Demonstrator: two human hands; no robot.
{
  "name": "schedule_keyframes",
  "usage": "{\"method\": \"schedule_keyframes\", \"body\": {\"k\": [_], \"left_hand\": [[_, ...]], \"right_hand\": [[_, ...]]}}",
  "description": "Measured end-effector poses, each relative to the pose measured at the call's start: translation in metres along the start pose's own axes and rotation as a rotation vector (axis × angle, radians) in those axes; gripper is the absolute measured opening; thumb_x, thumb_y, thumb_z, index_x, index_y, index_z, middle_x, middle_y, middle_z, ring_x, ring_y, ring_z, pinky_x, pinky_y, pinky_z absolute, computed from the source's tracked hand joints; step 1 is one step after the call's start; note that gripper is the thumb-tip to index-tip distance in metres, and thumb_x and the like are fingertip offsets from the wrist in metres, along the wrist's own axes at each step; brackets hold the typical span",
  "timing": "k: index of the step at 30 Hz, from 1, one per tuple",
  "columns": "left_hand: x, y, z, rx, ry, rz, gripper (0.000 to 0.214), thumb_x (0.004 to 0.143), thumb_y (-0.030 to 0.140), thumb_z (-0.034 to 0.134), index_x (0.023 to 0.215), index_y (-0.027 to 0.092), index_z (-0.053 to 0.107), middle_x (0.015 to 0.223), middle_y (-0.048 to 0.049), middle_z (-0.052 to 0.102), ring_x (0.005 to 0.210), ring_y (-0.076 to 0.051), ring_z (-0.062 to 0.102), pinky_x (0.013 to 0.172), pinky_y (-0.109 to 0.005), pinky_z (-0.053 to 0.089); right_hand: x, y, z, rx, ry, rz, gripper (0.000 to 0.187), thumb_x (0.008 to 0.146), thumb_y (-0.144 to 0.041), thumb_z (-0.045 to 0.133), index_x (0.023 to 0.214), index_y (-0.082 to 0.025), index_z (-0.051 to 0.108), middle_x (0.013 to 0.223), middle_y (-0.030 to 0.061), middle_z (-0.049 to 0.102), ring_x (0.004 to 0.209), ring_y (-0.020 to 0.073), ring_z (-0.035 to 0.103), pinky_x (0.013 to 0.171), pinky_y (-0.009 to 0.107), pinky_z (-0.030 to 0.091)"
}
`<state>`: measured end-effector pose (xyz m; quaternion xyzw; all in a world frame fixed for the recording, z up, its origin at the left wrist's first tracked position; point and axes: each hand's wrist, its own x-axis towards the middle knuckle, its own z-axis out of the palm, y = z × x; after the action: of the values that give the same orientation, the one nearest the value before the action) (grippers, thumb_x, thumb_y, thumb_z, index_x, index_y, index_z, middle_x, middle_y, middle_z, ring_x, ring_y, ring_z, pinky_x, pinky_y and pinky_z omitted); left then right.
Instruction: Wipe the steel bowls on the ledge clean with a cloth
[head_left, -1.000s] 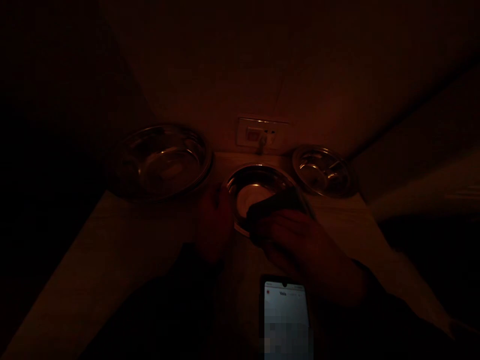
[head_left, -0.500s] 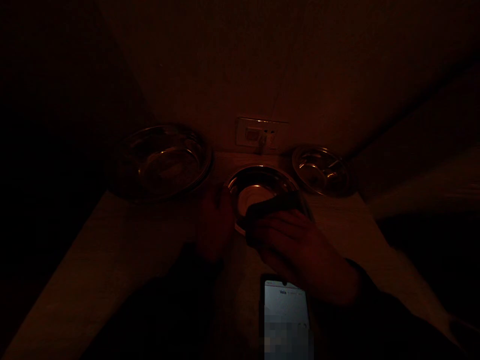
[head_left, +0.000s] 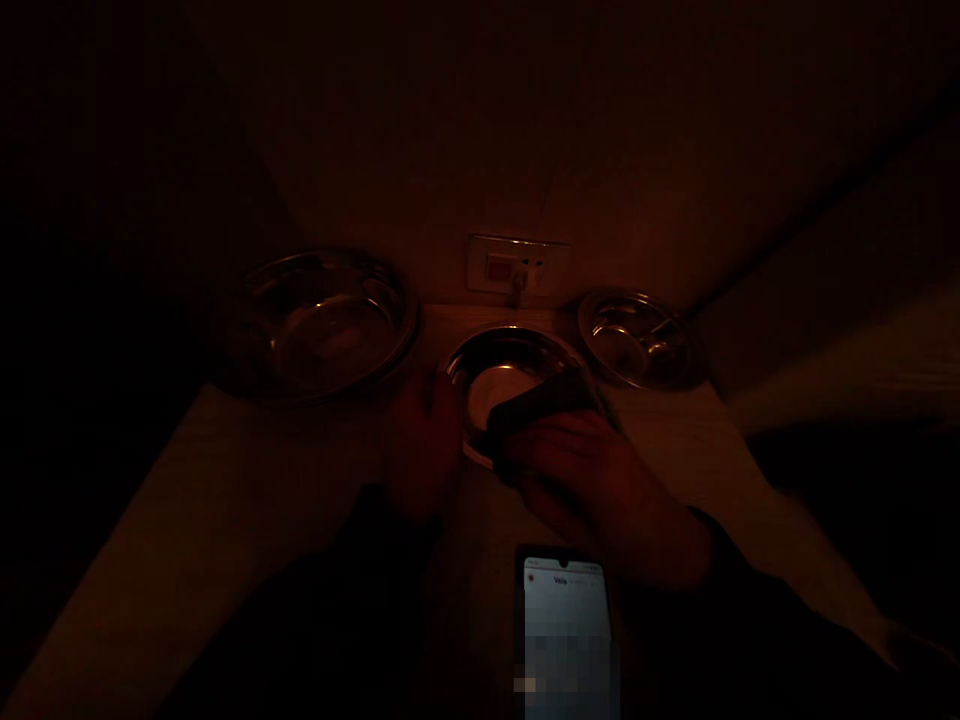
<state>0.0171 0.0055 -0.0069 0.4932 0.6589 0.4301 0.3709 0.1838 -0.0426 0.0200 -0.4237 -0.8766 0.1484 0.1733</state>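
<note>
Steel bowl (head_left: 504,368) seems midway through wiping: right hand (head_left: 600,485) fingers clench a dark cloth (head_left: 534,405) inside it, grip of left hand (head_left: 420,440) unclear.

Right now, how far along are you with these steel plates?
Done: nothing I can confirm. The large plate and the compartment plate stand propped at the back, and it is too dim to judge them. In hand: the right hand presses a dark pad into the middle plate, with the left hand at its rim. Left: probably the rest of this plate, perhaps the others.
</note>
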Motion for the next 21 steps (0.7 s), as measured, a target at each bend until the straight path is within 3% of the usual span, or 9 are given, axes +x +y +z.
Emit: {"method": "schedule_keyframes", "body": {"k": [7,12,14,21], "left_hand": [[-0.001,0.003,-0.001,0.004,-0.013,-0.004,0.031,0.089,0.030,0.041,0.101,0.015,0.065,0.100,-0.0081,0.070,0.090,-0.021,0.062,0.081,-0.032,0.047],[0.000,0.003,-0.001,-0.002,-0.007,-0.005,0.034,0.089,0.033,0.040,0.101,0.014,0.065,0.099,-0.0085,0.070,0.089,-0.021,0.062,0.081,-0.032,0.047],[0.001,0.002,-0.001,0.012,-0.008,-0.001,0.033,0.089,0.032,0.040,0.100,0.014,0.066,0.096,-0.0080,0.070,0.088,-0.021,0.062,0.080,-0.031,0.047],[0.002,0.000,-0.003,0.013,-0.010,0.046,0.030,0.089,0.030,0.042,0.098,0.016,0.067,0.097,-0.0065,0.070,0.089,-0.020,0.063,0.081,-0.031,0.047]], "right_hand": [[-0.005,0.010,-0.018,-0.016,-0.067,0.026,0.018,0.083,-0.015,0.058,0.100,-0.019,0.065,0.098,0.0053,0.070,0.096,0.0215,0.060,0.088,0.039,0.041],[0.000,0.003,-0.002,-0.001,0.033,-0.008,0.016,0.087,-0.016,0.053,0.099,-0.018,0.064,0.097,0.0066,0.070,0.095,0.0208,0.061,0.086,0.037,0.043],[0.001,0.001,-0.001,0.003,0.016,-0.021,0.017,0.088,-0.016,0.053,0.100,-0.018,0.064,0.098,0.0072,0.070,0.097,0.0211,0.060,0.086,0.037,0.043],[-0.004,0.011,-0.025,-0.048,-0.051,-0.001,0.018,0.082,-0.014,0.058,0.097,-0.018,0.066,0.093,0.0062,0.070,0.096,0.0223,0.061,0.088,0.041,0.044]]}}
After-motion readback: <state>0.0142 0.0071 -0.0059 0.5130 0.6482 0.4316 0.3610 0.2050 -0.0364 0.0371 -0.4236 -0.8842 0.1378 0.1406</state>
